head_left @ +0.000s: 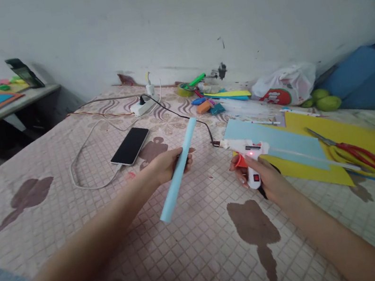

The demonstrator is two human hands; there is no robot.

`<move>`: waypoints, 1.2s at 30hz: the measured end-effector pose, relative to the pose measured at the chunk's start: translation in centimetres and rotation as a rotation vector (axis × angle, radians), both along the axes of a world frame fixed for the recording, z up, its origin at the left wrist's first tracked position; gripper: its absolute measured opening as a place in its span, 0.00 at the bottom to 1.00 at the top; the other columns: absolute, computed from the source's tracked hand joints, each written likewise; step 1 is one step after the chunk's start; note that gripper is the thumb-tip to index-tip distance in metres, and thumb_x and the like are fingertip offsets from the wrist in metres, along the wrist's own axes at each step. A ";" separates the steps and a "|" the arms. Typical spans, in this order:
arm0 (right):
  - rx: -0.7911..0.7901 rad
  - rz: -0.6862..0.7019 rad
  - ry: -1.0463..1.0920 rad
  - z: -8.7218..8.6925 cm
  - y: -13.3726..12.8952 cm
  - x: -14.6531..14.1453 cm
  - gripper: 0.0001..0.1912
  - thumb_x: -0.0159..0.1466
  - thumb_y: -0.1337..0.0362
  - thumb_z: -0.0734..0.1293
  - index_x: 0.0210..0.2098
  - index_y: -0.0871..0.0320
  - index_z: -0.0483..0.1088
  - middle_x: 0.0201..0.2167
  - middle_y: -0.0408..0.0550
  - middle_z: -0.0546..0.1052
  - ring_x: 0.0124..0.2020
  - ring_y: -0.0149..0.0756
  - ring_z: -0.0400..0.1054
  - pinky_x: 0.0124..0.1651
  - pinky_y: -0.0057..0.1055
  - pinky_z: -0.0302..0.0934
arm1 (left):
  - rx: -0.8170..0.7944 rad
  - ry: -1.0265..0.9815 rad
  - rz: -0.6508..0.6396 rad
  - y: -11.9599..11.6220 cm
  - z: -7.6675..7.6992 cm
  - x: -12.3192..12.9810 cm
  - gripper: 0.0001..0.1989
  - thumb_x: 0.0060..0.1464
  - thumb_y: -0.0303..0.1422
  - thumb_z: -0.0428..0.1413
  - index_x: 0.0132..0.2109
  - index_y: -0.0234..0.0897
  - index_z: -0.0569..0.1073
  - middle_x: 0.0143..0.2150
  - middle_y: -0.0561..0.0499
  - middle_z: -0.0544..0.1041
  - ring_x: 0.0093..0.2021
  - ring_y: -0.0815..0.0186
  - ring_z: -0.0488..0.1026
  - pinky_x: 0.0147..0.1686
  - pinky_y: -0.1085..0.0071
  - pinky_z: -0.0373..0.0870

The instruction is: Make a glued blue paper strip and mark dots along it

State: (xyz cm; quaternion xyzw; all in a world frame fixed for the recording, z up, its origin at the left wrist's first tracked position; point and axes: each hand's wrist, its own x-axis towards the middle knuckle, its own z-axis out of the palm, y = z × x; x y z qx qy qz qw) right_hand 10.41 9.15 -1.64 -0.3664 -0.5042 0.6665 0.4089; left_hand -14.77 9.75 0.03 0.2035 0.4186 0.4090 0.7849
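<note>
My left hand is closed around a light blue rolled paper tube, held tilted above the patterned tablecloth. In my right hand is a white hot glue gun with an orange trigger and a small red light glowing. My fingers wrap its handle, and its nozzle points left toward the tube, apart from it. A long clear glue stick sticks out of its back. Beneath the glue gun lie light blue paper and yellow paper.
A phone on a white cable lies at left, near a power strip. Red-handled scissors rest on yellow paper at right. Clay packets, a plastic bag and a blue bag line the wall. A second table stands far left.
</note>
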 end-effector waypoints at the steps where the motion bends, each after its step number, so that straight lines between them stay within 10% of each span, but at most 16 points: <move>1: 0.002 -0.003 -0.002 0.0 0.0 0.0 0.13 0.58 0.54 0.64 0.33 0.58 0.69 0.30 0.48 0.73 0.19 0.26 0.58 0.16 0.24 0.55 | -0.024 -0.023 0.031 0.0 0.2 0.2 0.12 0.62 0.31 0.42 0.41 0.30 0.69 0.27 0.49 0.69 0.28 0.73 0.68 0.30 0.76 0.67; 36: -0.004 0.066 0.050 -0.9 -0.9 -0.4 0.12 0.60 0.56 0.63 0.34 0.58 0.69 0.32 0.49 0.73 0.19 0.26 0.59 0.16 0.24 0.56 | 0.111 -0.127 0.242 -0.1 -0.7 -0.5 0.12 0.62 0.29 0.42 0.40 0.30 0.69 0.29 0.49 0.69 0.29 0.73 0.68 0.31 0.76 0.68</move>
